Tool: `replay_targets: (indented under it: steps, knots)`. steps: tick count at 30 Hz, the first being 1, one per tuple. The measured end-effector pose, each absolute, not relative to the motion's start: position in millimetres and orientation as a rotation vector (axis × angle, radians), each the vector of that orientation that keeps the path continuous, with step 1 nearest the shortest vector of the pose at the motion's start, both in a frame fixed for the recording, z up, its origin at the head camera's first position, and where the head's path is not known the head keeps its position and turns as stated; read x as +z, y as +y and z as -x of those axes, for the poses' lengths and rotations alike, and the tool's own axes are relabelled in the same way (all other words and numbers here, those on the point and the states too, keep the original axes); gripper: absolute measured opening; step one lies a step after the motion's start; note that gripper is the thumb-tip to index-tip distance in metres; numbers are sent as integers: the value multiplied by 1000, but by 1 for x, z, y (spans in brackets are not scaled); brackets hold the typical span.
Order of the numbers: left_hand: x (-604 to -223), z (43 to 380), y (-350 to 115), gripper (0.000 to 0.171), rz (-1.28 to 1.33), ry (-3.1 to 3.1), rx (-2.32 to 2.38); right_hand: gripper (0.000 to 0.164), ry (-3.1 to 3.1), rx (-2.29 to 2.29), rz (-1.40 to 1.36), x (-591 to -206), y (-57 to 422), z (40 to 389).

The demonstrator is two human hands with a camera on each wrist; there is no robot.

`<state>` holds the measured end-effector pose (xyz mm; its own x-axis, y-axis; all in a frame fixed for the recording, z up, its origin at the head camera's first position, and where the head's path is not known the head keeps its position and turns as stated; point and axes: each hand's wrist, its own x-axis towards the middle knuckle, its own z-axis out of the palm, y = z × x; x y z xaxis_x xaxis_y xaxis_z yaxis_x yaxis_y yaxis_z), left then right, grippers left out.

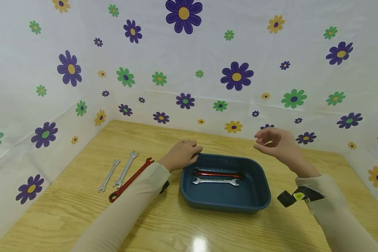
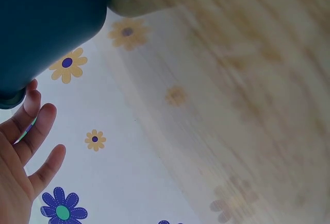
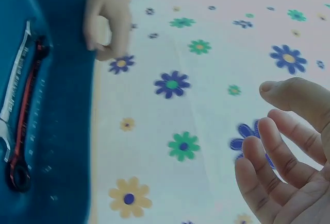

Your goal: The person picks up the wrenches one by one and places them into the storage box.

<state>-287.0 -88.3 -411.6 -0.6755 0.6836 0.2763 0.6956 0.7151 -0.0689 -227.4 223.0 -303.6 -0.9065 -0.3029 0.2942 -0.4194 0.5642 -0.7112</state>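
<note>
My left hand (image 1: 182,154) is at the back left corner of a dark blue tray (image 1: 223,207), its fingers reaching over the rim. In the left wrist view, the fingers (image 2: 45,126) are spread, with some fingertips right at the tray's rim. Inside the tray lie a red combination wrench (image 1: 218,174) and a silver open-end wrench (image 1: 215,181), side by side. Raised in the air to the right of the tray, my right hand (image 1: 278,143) holds nothing. Its fingers (image 3: 278,141) are loosely bent, thumb apart from them.
On the wooden table (image 1: 163,224), left of the tray, lie a small silver wrench (image 1: 109,175), a longer silver wrench (image 1: 126,169) and a large red wrench (image 1: 130,180). My left sleeve passes close beside the red one. A white flowered cloth (image 1: 204,52) hangs behind the table.
</note>
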Motion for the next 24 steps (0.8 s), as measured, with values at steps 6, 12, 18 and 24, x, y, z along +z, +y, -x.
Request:
replay_targets:
  steps: [6, 12, 18, 24]
  knots:
    - [-413, 287, -89, 6, 1093, -2624, -65, 23, -2587, 1205, -543, -294, 244, 217]
    - [-411, 286, -89, 6, 1098, -2619, -75, 21, -2539, 1170, -462, -292, 266, 210]
    - [-410, 286, -90, 6, 1103, -2611, -80, 21, -2544, 1163, -354, -292, 287, 202]
    - [-411, 286, -90, 6, 1101, -2609, -70, 22, -2554, 1199, -293, -295, 306, 194]
